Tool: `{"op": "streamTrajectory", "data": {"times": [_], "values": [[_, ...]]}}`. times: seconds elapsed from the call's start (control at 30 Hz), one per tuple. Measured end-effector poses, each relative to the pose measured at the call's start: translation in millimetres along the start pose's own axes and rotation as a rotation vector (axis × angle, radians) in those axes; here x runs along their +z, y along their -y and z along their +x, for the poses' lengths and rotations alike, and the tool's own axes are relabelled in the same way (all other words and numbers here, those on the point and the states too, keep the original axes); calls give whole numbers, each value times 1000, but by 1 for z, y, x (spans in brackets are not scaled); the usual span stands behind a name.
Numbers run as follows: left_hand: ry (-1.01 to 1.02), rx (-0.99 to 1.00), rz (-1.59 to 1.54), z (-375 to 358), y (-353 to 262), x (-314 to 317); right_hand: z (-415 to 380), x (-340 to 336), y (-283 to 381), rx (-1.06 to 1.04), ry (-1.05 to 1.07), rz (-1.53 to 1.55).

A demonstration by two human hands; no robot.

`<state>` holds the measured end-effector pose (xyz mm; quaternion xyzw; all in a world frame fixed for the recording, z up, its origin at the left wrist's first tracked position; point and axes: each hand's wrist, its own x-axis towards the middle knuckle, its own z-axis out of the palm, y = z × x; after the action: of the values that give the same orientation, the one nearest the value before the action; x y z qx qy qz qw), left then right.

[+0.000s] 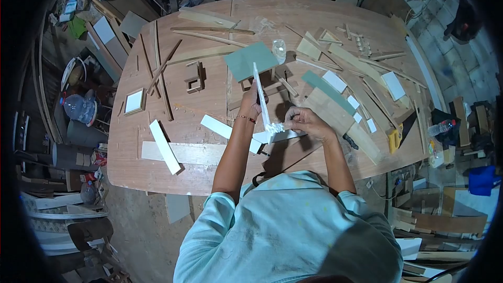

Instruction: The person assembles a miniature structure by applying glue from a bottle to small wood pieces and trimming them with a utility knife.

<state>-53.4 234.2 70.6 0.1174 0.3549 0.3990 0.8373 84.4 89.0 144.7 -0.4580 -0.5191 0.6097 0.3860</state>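
Observation:
My left hand (250,102) is closed around a narrow white board (263,106), held up almost edge-on above the table. My right hand (305,121) pinches a crumpled white wad (275,127), which touches the board's near end. What the wad is made of I cannot make out. Just beyond my left hand stands a small wooden piece with a green top (250,60). Under my forearms, white strips (217,126) lie on the table.
The wooden table (183,110) carries several wood strips (209,30), a small wooden frame (194,77), a white-faced square frame (135,101) and a clear plastic container (279,51). At the right edge lies a yellow-handled saw (395,139). Offcuts and bottles surround the table.

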Motion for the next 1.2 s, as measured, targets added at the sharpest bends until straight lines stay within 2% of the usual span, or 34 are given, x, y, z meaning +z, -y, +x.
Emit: {"op": "streamTrajectory", "data": {"times": [0.1,0.17,0.2,0.27,0.3,0.47,0.5,0.57,0.6,0.63,0.67,0.7,0.73,0.8,0.87,0.93,0.97,1.0,1.07,1.13,1.2], "values": [[-90,107,92,-2,-3,9,6,-8,-12,-94,-15,172],[-133,155,162,-4,1,14,13,-10,-16,-153,-150,254],[-165,211,234,-2,1,18,16,-11,-17,-149,-147,256],[-162,241,245,13,7,15,23,-15,-18,-73,-336,311],[-157,300,284,13,10,19,33,-18,-25,-160,-345,372],[-142,480,425,38,15,27,62,-34,-39,-98,-499,426],[-135,607,489,45,14,28,68,-36,-39,-90,-557,485],[-124,850,343,74,20,30,85,-39,-36,-122,-712,492],[-135,780,564,68,17,25,90,-44,-39,-93,-809,497],[-13,277,760,38,-3,28,88,-48,-27,105,-812,98],[-126,414,564,62,2,32,105,-68,-50,-156,-682,387],[-181,500,618,70,4,35,116,-74,-58,-123,-819,476],[-237,583,670,73,5,35,131,-83,-56,-146,-810,469],[-232,585,737,82,4,33,148,-98,-57,-41,-912,250],[-239,672,840,88,5,31,170,-116,-55,-45,-966,185],[-252,648,895,86,2,32,184,-128,-46,-58,-947,-388],[-239,674,907,86,2,32,189,-131,-44,-161,-973,-531],[-227,699,921,86,3,30,195,-137,-49,-155,-969,-530],[-208,690,910,86,4,30,214,-152,-59,-257,-927,-896],[-185,682,900,80,1,34,221,-151,-54,-189,-928,-916],[-179,589,965,76,-1,38,230,-158,-55,-177,-798,-1162]]}}
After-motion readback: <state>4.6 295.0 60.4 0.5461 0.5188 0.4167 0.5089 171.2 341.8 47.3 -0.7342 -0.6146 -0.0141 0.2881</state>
